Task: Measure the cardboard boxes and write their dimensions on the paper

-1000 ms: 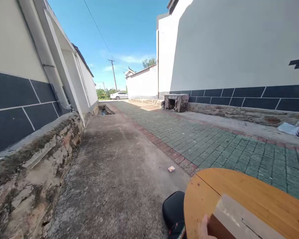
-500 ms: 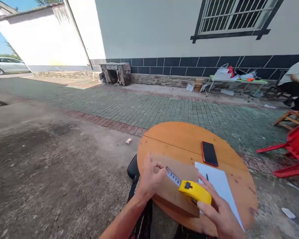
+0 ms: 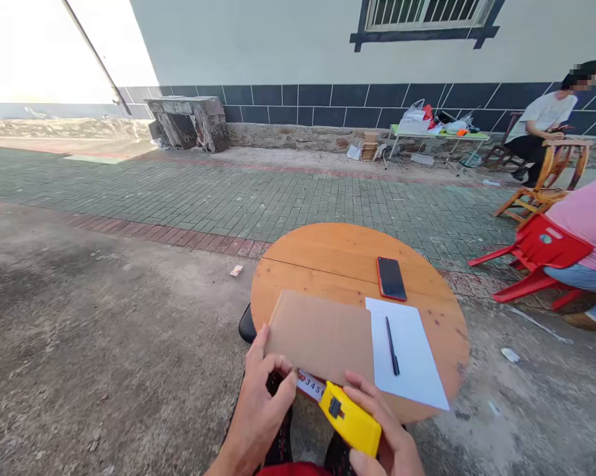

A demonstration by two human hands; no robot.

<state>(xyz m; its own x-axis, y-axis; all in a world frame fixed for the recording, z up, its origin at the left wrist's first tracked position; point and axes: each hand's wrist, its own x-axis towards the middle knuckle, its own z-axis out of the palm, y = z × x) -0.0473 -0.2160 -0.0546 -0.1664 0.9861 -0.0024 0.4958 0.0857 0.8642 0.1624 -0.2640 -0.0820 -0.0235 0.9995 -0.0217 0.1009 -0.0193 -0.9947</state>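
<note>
A yellow tape measure [image 3: 353, 423] is gripped in my right hand [image 3: 394, 439], a short length of its white blade [image 3: 310, 385] pulled out toward the left. Thumb and forefinger of my left hand [image 3: 263, 396] pinch the blade's end. The blade lies along the near edge of a brown cardboard piece [image 3: 322, 334] on the round wooden table [image 3: 322, 248]. My left hand's other fingers rest by the cardboard's left corner. Right of the cardboard is a white sheet of paper [image 3: 411, 350] with a black pen [image 3: 392, 347] on it.
A phone [image 3: 391, 277] in a red case lies behind the paper. Red plastic chair [image 3: 550, 254] and wooden chair [image 3: 550, 178] stand at right, near a person in pink [image 3: 588, 218]. Another person [image 3: 546, 122] sits by the wall, beside a cluttered folding table [image 3: 437, 135].
Both hands and the tape measure have moved from over the cardboard to its near edge. The view has turned right and down, bringing two people at right into sight.
</note>
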